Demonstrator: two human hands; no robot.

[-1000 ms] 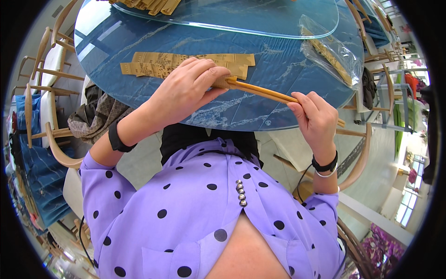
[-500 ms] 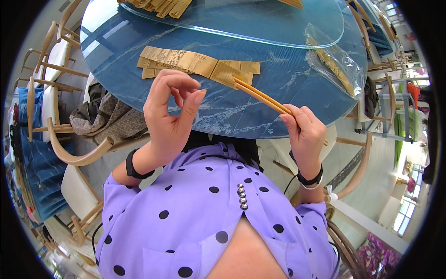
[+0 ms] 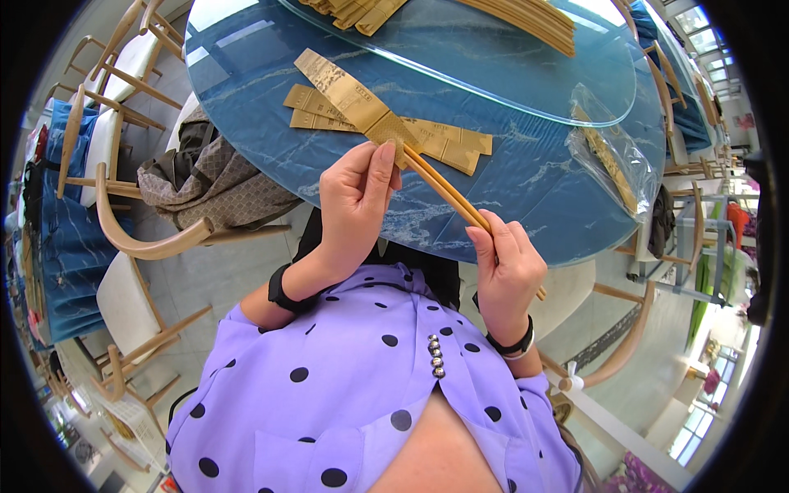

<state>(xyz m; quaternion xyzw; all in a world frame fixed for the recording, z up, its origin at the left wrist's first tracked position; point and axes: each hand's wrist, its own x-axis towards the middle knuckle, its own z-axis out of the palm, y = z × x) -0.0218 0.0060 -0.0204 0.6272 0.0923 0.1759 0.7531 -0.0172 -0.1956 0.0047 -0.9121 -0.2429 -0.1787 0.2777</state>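
One pair of wooden chopsticks [image 3: 448, 191] above the blue table [image 3: 246, 74] edge, right hand [image 3: 508, 275] fingers closed round its lower end, left hand [image 3: 355, 204] raised, fingertips pinching one gold paper sleeve [image 3: 349, 92] over the tips, three more sleeves [image 3: 448, 141] flat on the table.

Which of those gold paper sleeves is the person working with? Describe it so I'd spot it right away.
Start at the round blue marbled table and find its near edge, where the left hand and right hand meet. The right hand grips a pair of wooden chopsticks, and the left hand pinches one gold paper sleeve over their tips. Unlike the flat sleeves lying loose on the table, it is held up and slants away.
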